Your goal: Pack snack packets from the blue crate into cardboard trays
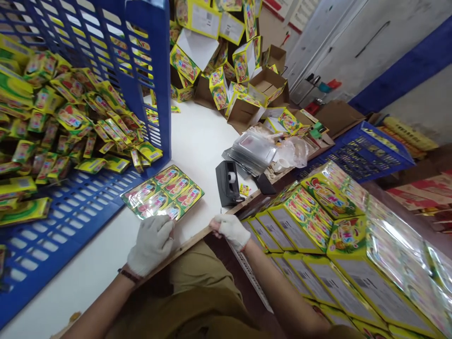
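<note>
A flat, shiny pack of crayon boxes (165,190) with several printed panels lies on the white table. My left hand (151,245), in a white knitted glove, is at the pack's near edge with its fingers curled against it; the fingertips are partly hidden. My right hand (230,230), gloved with bare fingertips, is closed in a pinch over the wooden table edge. What it pinches, if anything, is too small to make out. A black tape dispenser (228,183) stands just beyond my right hand.
A blue plastic crate (164,84) at left holds many small crayon boxes (74,117). Clear plastic trays (252,150) lie beyond the dispenser. Open cartons (247,110) pile up at the back. Stacked yellow-green packs (318,245) fill the right side, with another blue crate (367,153) behind.
</note>
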Demonstrator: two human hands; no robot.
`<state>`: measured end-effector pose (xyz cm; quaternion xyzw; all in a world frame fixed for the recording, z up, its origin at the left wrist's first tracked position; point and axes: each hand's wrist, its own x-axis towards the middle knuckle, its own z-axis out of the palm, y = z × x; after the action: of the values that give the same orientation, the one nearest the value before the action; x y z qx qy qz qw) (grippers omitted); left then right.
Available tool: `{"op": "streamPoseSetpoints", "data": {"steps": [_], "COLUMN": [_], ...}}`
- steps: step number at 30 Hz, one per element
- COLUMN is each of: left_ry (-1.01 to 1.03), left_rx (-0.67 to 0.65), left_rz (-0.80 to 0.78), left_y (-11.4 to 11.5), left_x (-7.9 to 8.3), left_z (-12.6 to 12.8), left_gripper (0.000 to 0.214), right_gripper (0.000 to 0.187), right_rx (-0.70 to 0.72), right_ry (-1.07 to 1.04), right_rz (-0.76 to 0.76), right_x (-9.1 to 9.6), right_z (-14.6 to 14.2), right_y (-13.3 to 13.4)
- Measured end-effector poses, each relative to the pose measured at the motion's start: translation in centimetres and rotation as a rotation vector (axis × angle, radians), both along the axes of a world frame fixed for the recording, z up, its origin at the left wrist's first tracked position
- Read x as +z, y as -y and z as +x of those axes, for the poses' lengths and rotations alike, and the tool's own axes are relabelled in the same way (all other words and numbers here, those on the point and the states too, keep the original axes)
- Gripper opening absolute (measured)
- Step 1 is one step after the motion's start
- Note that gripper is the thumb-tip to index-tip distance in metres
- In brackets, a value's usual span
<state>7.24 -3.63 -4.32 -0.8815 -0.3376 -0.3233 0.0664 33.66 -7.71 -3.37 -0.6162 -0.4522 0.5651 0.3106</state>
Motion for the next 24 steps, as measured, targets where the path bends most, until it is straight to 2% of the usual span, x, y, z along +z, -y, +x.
{"op": "streamPoseSetpoints", "data": {"steps": [2, 6, 9, 13, 17, 20, 22, 24], "left_ry": [0.036, 0.131, 0.02, -0.172, -0.15, -0.116, -0.108, -0.121], "left_rx": [-0.001, -0.015, -0.05, 0.017, 0.116, 0.21, 0.263, 0.255], "left_rz": [-0.021, 0.001, -0.014, -0.173, -0.159, -0.093, -0.108, -0.206], "left_y": [0.1, 0.1, 0.2, 0.4, 0.2, 0.0, 0.0, -0.3], "left_x": [0.1, 0.1, 0.3, 0.9, 1.0, 1.1, 1.4, 2.2], "left_z": [0.0, 0.0, -0.1, -0.2, 0.5, 1.7, 2.3, 2.4], "left_gripper": [0.019, 0.031, 0.047, 0.041, 0.021, 0.026, 0.026, 0.023], "right_gripper": [0.046, 0.051, 0.049, 0.045, 0.043, 0.043, 0.041, 0.044], "right_rx": [0.107, 0.147, 0.134, 0.059, 0.049, 0.005, -0.063, -0.144], "right_ry": [-0.182, -0.259, -0.264, -0.233, -0.068, 0.038, 0.007, -0.087], "right_rz": [0.019, 0.039, 0.029, -0.062, -0.148, -0.198, -0.199, -0.187], "right_x": [0.1, 0.0, -0.4, -1.0, -1.3, -1.1, -0.8, -0.4], "right_z": [-3.1, -6.6, -7.1, -7.3, -7.8, -8.1, -8.2, -8.1], "right_y": [-1.1, -3.2, -3.7, -3.9, -4.3, -4.4, -4.2, -4.2]}}
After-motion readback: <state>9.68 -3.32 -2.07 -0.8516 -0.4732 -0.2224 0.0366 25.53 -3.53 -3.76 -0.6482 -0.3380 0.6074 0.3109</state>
